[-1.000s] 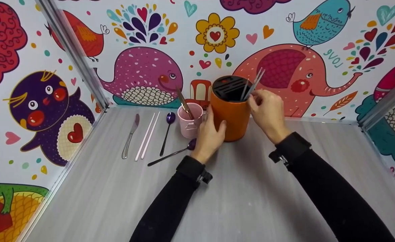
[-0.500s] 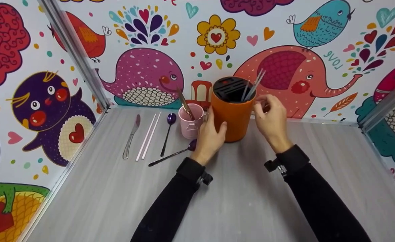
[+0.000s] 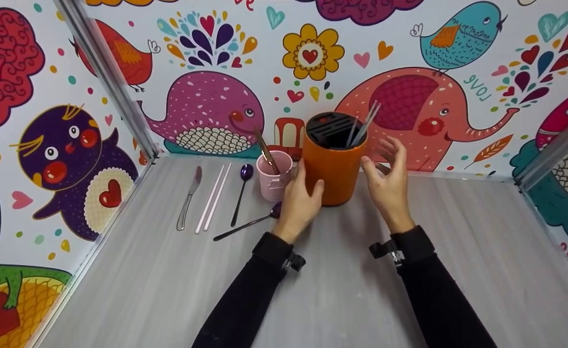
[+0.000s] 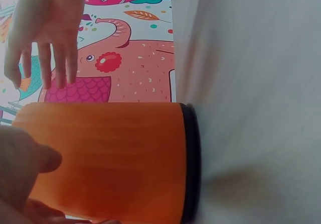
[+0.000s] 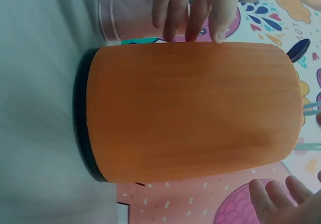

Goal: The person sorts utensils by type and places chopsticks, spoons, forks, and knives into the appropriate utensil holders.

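An orange cylindrical utensil holder (image 3: 334,176) stands upright on the table, with a black slotted insert (image 3: 329,125) in its top. Several thin pale sticks (image 3: 371,116) lean out of its right side. My left hand (image 3: 297,205) lies against the holder's left side, fingers straight and thumb spread; in the right wrist view its fingertips (image 5: 219,35) meet the orange wall. To the right of the holder, my right hand (image 3: 391,186) is held up with nothing in it, its fingers spread and slightly bent. The left wrist view shows it apart from the holder.
A pink cup (image 3: 269,183) holding a brownish metallic utensil (image 3: 267,152) stands left of the holder. Further left lie a table knife (image 3: 189,198), two pink sticks (image 3: 211,200) and two dark spoons (image 3: 240,193), (image 3: 245,227). Patterned panels (image 3: 206,111) close the back and sides.
My right hand has let go of the pale sticks and moved down beside the holder, its fingers spreading. The sticks stay in the holder. My left hand keeps its place.
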Motion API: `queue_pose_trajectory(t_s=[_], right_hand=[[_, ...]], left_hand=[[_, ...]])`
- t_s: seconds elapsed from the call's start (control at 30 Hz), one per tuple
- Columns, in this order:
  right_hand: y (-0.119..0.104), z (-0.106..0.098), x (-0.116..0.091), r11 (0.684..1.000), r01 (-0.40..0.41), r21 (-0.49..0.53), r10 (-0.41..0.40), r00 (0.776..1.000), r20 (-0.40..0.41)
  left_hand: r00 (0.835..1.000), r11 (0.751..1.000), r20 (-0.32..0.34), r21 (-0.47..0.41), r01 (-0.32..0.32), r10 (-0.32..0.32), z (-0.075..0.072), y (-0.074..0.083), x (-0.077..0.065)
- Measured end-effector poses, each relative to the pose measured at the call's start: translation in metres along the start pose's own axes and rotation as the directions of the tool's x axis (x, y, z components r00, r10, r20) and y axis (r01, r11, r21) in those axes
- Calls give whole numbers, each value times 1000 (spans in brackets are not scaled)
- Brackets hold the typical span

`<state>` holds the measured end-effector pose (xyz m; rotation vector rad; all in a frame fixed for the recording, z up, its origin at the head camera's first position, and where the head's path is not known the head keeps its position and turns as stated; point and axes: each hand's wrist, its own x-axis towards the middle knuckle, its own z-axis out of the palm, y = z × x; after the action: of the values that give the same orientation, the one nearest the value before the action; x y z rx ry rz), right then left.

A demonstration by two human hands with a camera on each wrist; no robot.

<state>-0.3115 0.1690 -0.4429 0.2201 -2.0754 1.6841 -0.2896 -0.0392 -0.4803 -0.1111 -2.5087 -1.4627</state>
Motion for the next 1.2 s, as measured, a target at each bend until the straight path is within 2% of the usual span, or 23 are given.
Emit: queue_pose_trajectory(t_s=[0.13,0.23,0.37,0.5,0.63,0.83,1.13,1.2], right_hand=[[11,3,-3,999,-33,31,31,997,68],[23,6,-4,996,-87,-5,87,987,132],[42,11,-4,987,-153,-56,162,958,235],[57,19,-4,980,-176,-88,195,930,312],[62,23,-3,980,-182,-77,197,929,313],[59,22,-5,977,-206,-46,210,933,291],[51,19,-6,986,-166,-23,166,946,278],[51,18,-6,984,-174,-30,175,943,285]], left_hand=[[1000,1000,-5,-1,3,-3,0,-3,-2],[1000,1000,2,-7,5,-5,1,-5,-3],[1000,1000,18,1,-3,3,3,-7,-5],[1000,1000,22,9,-18,18,4,-8,-5],[999,1000,12,5,-31,31,3,-8,-4],[999,999,11,13,-32,32,2,-7,-4],[1000,1000,1,4,-28,28,1,-5,-4],[1000,1000,4,3,-23,23,2,-4,-5]])
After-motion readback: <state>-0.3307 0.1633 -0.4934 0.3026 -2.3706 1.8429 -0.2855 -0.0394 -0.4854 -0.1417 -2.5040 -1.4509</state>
